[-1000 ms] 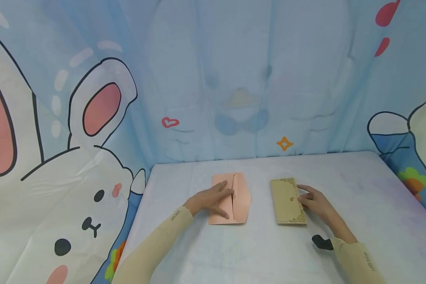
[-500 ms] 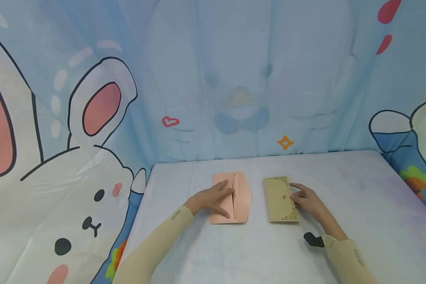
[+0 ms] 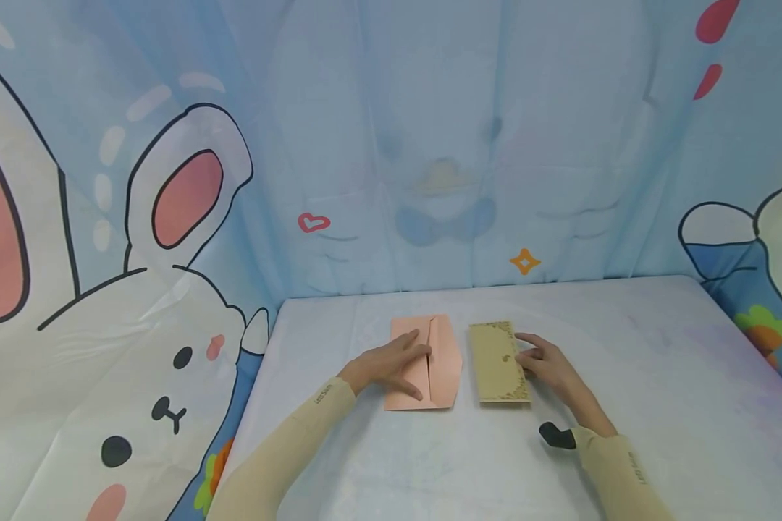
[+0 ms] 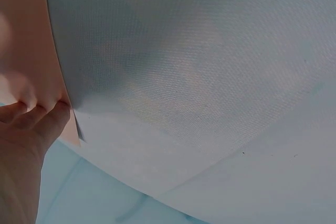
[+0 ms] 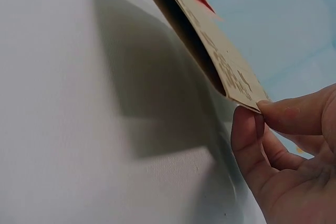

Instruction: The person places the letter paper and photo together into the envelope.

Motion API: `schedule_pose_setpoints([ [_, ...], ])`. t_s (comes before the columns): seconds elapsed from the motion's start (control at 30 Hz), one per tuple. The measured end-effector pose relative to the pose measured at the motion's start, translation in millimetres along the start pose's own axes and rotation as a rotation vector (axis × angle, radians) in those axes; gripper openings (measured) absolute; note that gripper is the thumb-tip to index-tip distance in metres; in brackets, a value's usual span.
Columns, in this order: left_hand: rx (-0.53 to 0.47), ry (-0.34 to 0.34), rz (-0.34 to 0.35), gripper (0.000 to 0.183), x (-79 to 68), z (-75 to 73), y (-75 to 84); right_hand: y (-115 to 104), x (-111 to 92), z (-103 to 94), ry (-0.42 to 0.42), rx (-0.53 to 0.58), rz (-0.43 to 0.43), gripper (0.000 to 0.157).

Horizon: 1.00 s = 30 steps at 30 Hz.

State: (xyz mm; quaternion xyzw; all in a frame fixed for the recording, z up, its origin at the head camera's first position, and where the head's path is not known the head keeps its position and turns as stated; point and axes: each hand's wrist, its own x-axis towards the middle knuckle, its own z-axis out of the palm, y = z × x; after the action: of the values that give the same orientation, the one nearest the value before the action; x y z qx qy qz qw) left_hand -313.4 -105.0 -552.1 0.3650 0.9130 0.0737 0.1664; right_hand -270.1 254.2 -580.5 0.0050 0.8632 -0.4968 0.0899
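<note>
A pink envelope (image 3: pixel 443 362) lies on the table with its flap unfolded to the right. My left hand (image 3: pixel 386 365) rests on its left part, fingers spread; the left wrist view shows the fingertips (image 4: pixel 60 109) against the pink paper. To the right of the envelope, a folded beige card (image 3: pixel 492 362) with brown ornamental print is held by my right hand (image 3: pixel 550 367). In the right wrist view, thumb and fingers pinch one edge of the card (image 5: pixel 223 56), which is raised off the table above its shadow. A narrow gap separates card and envelope.
The table (image 3: pixel 625 347) has a pale cloth. Behind it hangs a blue curtain (image 3: pixel 443 108) with cartoon prints, and a printed rabbit (image 3: pixel 169 376) covers the left side. A black piece (image 3: pixel 556 435) sticks out from my right sleeve.
My right hand has carried the beige card leftward, closer to the envelope. My left hand and the envelope have stayed in place.
</note>
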Motion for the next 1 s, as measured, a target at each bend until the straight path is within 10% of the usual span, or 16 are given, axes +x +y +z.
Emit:
schedule_pose_setpoints([
  [1.0,0.003,-0.004,0.004,0.095,1.7,2.1,-3.7,-25,10,34.6,-0.005,0.014,-0.058,0.056],
])
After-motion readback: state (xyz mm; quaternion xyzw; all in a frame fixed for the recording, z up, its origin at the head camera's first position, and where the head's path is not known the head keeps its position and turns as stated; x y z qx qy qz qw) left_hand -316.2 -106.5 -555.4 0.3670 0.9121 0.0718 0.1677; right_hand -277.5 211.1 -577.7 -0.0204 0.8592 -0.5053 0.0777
